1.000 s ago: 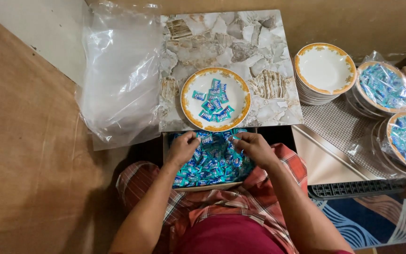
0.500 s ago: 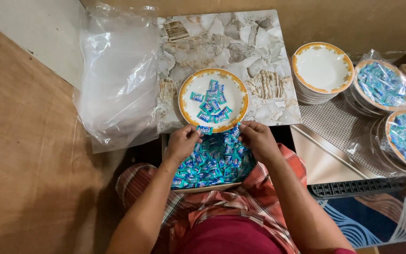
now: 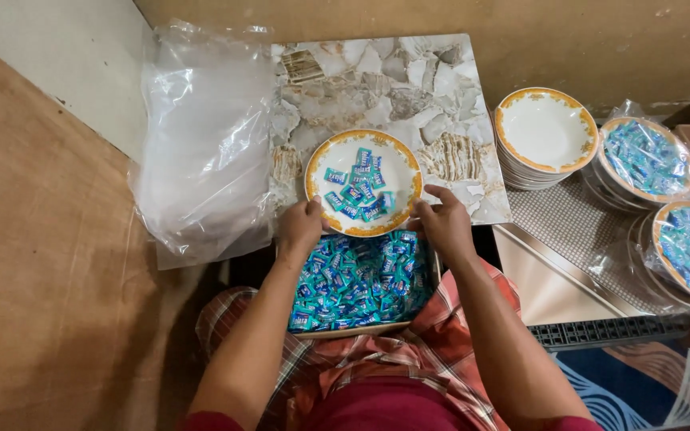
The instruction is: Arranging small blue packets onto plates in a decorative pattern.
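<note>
The plate [image 3: 363, 183] with the orange rim lies at the near edge of the marbled board [image 3: 393, 96], and all places here are told from this plate. On it lie some blue wrapped candies [image 3: 358, 188], gathered in the middle, with bare white around them up to the rim.

The left hand [image 3: 300, 227] is at the plate's near-left edge — its fingers curl onto the rim, and I cannot tell if they hold a candy. The right hand [image 3: 444, 225] is at the near-right edge; the fingers are narrow, the first finger stretched along the rim, and they seem to hold nothing.

Just below the plate, on the person's lap, stands the box [image 3: 361, 283] full of the same blue candies; its far edge meets the board's near edge. Left of the plate the clear plastic bags [image 3: 201, 152] cover the board's left edge, so little room is there. Beyond the plate the board is bare up to the wall. Right of the plate, well apart, is a stack of empty plates [image 3: 546, 132], and further right two wrapped plates of candies [image 3: 648, 158].

Half a second ago both hands were lower, over the box, and the left one was carrying a candy; now they are up at the rim.
</note>
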